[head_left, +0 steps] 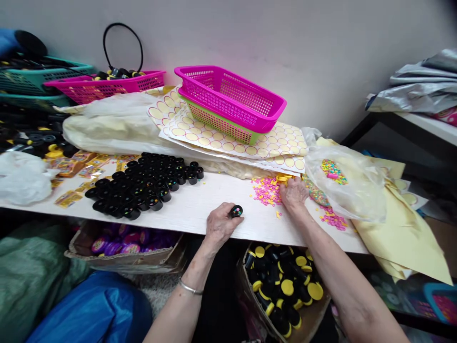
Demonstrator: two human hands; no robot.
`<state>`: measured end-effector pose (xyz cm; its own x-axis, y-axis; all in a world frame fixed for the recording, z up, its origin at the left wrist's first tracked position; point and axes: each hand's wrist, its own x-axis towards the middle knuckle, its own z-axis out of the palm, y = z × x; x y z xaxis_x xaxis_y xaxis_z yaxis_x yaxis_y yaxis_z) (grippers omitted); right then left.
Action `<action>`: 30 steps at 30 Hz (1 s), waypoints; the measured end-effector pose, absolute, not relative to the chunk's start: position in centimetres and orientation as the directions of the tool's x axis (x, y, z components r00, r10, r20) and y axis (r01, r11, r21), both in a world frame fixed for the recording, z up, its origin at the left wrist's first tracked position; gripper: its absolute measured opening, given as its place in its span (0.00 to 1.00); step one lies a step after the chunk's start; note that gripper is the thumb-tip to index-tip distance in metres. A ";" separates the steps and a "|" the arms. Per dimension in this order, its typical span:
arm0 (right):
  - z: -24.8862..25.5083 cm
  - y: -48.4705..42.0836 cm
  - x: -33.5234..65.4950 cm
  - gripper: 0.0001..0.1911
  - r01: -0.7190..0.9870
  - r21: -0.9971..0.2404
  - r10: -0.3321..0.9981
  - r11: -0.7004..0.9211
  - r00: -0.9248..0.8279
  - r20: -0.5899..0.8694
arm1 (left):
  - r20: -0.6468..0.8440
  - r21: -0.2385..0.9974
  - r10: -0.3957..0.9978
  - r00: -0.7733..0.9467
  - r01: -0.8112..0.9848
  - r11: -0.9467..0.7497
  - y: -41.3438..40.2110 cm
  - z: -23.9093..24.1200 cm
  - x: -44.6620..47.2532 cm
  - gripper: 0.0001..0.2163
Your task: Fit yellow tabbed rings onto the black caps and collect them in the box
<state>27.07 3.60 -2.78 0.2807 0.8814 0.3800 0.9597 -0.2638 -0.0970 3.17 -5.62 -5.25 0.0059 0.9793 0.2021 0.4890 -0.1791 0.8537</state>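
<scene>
My left hand (219, 223) is closed around a small round black cup (236, 211) at the table's front edge. The cup's mouth faces up, with a few coloured pieces inside. Beyond it to the right, my right hand (294, 193) is down on the table with its fingers curled. Its fingertips are by a yellow object (284, 178), partly hidden; what they grip does not show. Left of that hand lies a loose pile of small pink and yellow pieces (267, 190). Many more black cups (143, 186) stand together on the left, some with coloured pieces inside.
Stacked pink and green baskets (228, 102) stand on sticker sheets (214, 143) at the back. A clear bag of coloured pieces (346, 181) lies on the right. Below the front edge are a box of yellow-capped black containers (285, 286) and a box of purple items (121, 243).
</scene>
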 end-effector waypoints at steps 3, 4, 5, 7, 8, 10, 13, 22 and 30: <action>-3.0 3.6 28.1 0.09 0.942 -0.252 0.867 -0.224 0.310 0.389 | 0.196 0.863 0.981 -0.013 0.478 -0.166 -5.5 -5.4 3.1 0.12; -2.9 3.5 28.5 0.09 0.915 -0.347 0.853 -0.206 0.342 0.395 | 0.196 0.869 0.980 -0.016 0.467 -0.166 -5.4 -5.6 3.1 0.13; -2.8 3.4 28.9 0.09 0.870 -0.458 0.832 -0.183 0.385 0.398 | 0.201 0.877 0.979 -0.018 0.450 -0.171 -5.3 -5.7 3.0 0.16; -2.3 2.9 29.3 0.09 0.722 -0.686 0.794 -0.087 0.466 0.390 | 0.227 0.900 0.974 -0.006 0.383 -0.207 -5.0 -5.9 2.7 0.20; -1.8 2.3 29.1 0.10 0.622 -0.783 0.795 -0.014 0.482 0.368 | 0.245 0.916 0.970 0.002 0.327 -0.232 -5.0 -5.8 2.5 0.21; -0.6 0.6 27.8 0.11 0.382 -0.918 0.863 0.106 0.423 0.275 | 0.281 0.948 0.959 -0.039 0.169 -0.271 -5.3 -5.3 2.1 0.22; 1.2 -3.4 24.2 0.13 0.089 -0.994 0.991 0.064 0.113 0.074 | 0.194 0.971 0.963 -0.189 -0.101 -0.215 -7.1 -3.6 1.8 0.15; 2.0 -11.4 17.7 0.08 0.110 -0.994 0.914 -0.004 -0.404 -0.049 | -0.362 0.885 0.925 0.116 -0.269 0.380 -12.9 -0.2 2.8 0.14; 1.1 -9.0 16.9 0.08 0.430 -0.816 0.910 0.386 -0.322 0.260 | -0.231 0.918 0.968 -0.095 -0.351 0.184 -10.0 -0.3 3.4 0.16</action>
